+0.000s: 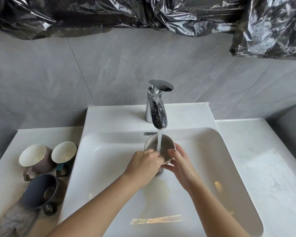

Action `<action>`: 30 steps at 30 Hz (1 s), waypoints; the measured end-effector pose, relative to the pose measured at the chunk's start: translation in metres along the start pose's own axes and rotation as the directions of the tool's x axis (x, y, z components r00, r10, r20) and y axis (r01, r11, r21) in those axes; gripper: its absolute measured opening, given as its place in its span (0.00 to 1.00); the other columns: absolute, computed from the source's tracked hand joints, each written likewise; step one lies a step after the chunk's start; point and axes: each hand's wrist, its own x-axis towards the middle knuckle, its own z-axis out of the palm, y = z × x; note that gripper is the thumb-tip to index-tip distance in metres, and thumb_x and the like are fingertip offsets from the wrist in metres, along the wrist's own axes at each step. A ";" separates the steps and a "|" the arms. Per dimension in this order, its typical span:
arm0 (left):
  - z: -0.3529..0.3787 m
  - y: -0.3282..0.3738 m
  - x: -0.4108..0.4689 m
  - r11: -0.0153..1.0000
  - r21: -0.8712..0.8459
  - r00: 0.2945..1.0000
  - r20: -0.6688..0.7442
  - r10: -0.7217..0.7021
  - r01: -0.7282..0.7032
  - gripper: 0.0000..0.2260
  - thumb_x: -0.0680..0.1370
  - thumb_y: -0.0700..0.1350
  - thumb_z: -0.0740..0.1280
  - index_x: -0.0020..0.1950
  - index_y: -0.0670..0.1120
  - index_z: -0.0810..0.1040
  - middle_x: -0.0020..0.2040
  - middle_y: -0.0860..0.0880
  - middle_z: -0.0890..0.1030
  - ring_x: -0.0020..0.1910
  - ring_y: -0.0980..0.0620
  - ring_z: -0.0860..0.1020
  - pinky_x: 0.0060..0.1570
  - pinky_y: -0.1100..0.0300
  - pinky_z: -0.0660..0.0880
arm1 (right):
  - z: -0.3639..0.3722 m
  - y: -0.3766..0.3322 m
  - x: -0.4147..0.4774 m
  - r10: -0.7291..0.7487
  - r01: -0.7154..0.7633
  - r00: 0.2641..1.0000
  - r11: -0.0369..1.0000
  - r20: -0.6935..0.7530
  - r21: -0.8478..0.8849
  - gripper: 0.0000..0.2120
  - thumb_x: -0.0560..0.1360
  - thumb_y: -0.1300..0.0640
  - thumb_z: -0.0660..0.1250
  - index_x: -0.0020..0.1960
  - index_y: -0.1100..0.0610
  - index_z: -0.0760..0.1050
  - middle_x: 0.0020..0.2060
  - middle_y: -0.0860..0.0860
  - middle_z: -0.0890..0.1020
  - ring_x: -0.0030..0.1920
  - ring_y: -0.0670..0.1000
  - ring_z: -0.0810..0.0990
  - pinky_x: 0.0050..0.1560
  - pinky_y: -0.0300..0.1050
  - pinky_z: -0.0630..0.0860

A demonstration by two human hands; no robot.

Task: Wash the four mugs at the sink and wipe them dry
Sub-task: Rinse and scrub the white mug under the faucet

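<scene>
Clasped mug (167, 144) between left hand (143, 165) and right hand (179, 164), both curled round its near wall, just under running tap (156, 108). Could not make out handle or blurred left fingertips (158, 155).

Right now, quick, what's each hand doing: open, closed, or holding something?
Left hand: holds the mug at its near rim, under the running tap.
Right hand: holds the same mug, curled round its side.

Three mugs (35, 158) sit left of the sink (212, 159), the fourth mug (154, 142) under the faucet (158, 113).
</scene>
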 end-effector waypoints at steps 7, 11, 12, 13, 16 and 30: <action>-0.012 0.005 0.010 0.991 0.119 0.998 0.022 0.055 -0.057 0.05 0.62 0.48 0.71 0.37 0.53 0.82 0.28 0.53 0.78 0.28 0.53 0.79 0.24 0.64 0.61 | 0.007 0.009 0.006 -0.088 0.081 0.988 0.995 -0.130 -0.064 0.38 0.62 0.39 0.71 0.69 0.50 0.69 0.59 0.57 0.80 0.57 0.53 0.80 0.58 0.51 0.77; -0.009 -0.002 -0.002 0.995 -0.062 0.997 0.017 0.076 -0.075 0.19 0.72 0.61 0.56 0.49 0.51 0.80 0.41 0.53 0.82 0.44 0.51 0.80 0.35 0.58 0.69 | -0.002 -0.001 0.007 -0.067 0.050 0.993 0.986 -0.098 -0.161 0.36 0.63 0.38 0.69 0.66 0.54 0.74 0.54 0.60 0.83 0.50 0.51 0.81 0.52 0.47 0.77; -0.010 -0.008 -0.006 0.988 -0.099 0.991 0.058 0.121 -0.115 0.21 0.70 0.64 0.56 0.48 0.52 0.79 0.43 0.54 0.82 0.48 0.52 0.78 0.38 0.58 0.72 | -0.007 -0.006 0.009 -0.060 0.040 0.995 0.974 -0.082 -0.224 0.36 0.62 0.37 0.68 0.65 0.53 0.76 0.53 0.58 0.83 0.50 0.51 0.82 0.51 0.45 0.77; -0.011 -0.013 -0.010 0.984 -0.087 0.982 0.095 0.164 -0.156 0.20 0.68 0.65 0.60 0.46 0.53 0.79 0.44 0.55 0.81 0.50 0.53 0.77 0.41 0.58 0.73 | -0.010 -0.009 0.010 -0.052 0.031 0.997 0.957 -0.065 -0.289 0.35 0.61 0.36 0.68 0.64 0.52 0.77 0.53 0.57 0.84 0.51 0.52 0.82 0.51 0.46 0.77; -0.007 -0.018 -0.010 0.987 0.030 0.982 0.102 0.156 -0.160 0.08 0.67 0.51 0.73 0.44 0.51 0.82 0.42 0.55 0.81 0.45 0.54 0.78 0.42 0.60 0.75 | -0.008 -0.013 0.013 -0.003 0.002 1.000 0.921 0.000 -0.391 0.33 0.61 0.36 0.67 0.62 0.50 0.78 0.53 0.56 0.84 0.54 0.54 0.82 0.57 0.52 0.77; -0.001 0.003 -0.003 0.999 0.020 0.995 0.083 0.048 -0.050 0.05 0.70 0.47 0.75 0.44 0.52 0.82 0.44 0.54 0.82 0.53 0.51 0.80 0.36 0.59 0.74 | -0.004 0.005 -0.013 0.061 -0.056 0.996 0.996 0.066 -0.073 0.23 0.70 0.51 0.66 0.65 0.49 0.77 0.50 0.57 0.84 0.49 0.54 0.83 0.53 0.57 0.81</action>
